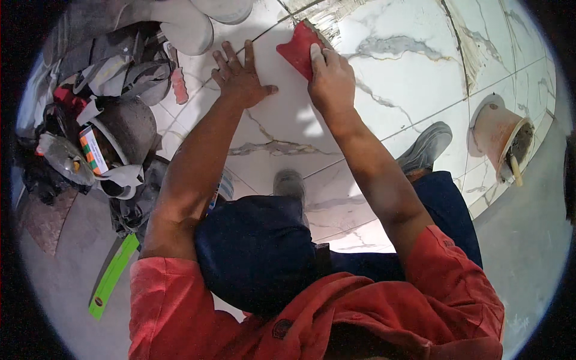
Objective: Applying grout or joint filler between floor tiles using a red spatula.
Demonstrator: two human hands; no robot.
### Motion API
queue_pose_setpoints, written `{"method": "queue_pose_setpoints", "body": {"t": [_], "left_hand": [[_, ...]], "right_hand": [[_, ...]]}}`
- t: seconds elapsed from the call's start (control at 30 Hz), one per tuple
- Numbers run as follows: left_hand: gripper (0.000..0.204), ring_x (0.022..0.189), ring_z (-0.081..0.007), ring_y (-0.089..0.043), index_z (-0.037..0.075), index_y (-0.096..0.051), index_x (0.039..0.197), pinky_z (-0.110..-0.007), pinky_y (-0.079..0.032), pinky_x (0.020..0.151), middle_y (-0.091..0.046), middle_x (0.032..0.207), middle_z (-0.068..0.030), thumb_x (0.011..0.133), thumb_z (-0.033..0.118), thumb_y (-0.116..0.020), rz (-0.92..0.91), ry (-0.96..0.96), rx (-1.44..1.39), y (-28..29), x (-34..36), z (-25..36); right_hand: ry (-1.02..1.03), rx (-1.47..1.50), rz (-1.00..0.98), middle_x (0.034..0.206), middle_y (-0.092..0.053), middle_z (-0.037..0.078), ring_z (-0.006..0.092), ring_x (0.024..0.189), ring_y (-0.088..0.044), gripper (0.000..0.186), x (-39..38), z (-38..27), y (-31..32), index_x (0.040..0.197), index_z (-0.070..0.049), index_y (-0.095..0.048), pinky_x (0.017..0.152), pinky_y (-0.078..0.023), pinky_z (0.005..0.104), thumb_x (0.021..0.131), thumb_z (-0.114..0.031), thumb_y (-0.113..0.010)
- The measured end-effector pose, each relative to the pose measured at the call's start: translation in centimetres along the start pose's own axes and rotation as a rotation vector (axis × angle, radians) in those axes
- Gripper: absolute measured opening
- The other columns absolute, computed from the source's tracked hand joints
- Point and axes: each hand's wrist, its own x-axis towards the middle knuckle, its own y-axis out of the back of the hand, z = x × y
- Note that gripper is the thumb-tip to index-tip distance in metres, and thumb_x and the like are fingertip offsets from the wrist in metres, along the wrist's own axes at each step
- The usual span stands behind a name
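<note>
My right hand (333, 81) grips a red grout spreader (295, 50), its fingers closed over the blade's near side. The spreader's far edge carries grey paste and rests on the floor at a tile joint. Beyond that edge, a smear of grey grout (329, 17) spreads over the white marble-patterned tile (285, 117). To the left of the spreader, my left hand (241, 83) lies flat on the same tile with its fingers spread, holding nothing.
At the left lie bags and a dark bucket (129, 123), beside a red-handled tool (179, 85). A green strip (113, 279) lies nearer. A tilted, stained bucket (497, 133) is at the right. My grey boots (431, 144) are on the tiles; pale boot-like shapes (186, 27) appear at the far left.
</note>
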Motion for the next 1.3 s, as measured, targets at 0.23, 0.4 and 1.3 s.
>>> {"method": "queue_pose_setpoints", "body": {"t": [0.23,0.4,1.3], "left_hand": [[0.129,0.141,-0.0538,0.014,0.017,0.011,0.154,-0.070,-0.014,0.108,0.019,0.154,-0.0314,0.069,0.061,-0.076,-0.019,0.011,0.005,0.1,-0.2,-0.2],[0.129,0.141,-0.0537,0.014,0.017,0.012,0.154,-0.070,-0.014,0.108,0.020,0.154,-0.0310,0.070,0.062,-0.075,-0.039,0.011,0.027,0.7,-0.2,-0.1],[0.128,0.141,-0.0546,0.013,0.018,0.006,0.155,-0.070,-0.013,0.108,0.017,0.155,-0.0308,0.068,0.061,-0.077,0.014,-0.016,-0.017,-0.1,-0.2,-0.2]], "right_hand": [[0.090,0.074,-0.213,0.106,-0.060,0.017,0.0344,0.090,-0.060,0.043,-1.1,-1.0,1.1,0.123,0.000,-0.055,0.080,-0.050,0.0449,0.081,-0.004,-0.053],[0.045,0.096,-0.049,0.118,-0.059,0.021,0.0369,0.097,-0.060,0.051,0.1,0.4,2.7,0.130,-0.001,-0.053,0.085,-0.049,0.0445,0.079,-0.003,-0.055],[0.085,0.049,-0.148,0.119,-0.059,0.020,0.0369,0.101,-0.060,0.042,1.5,-2.6,-1.5,0.125,0.001,-0.054,0.087,-0.050,0.0451,0.085,-0.007,-0.051]]}}
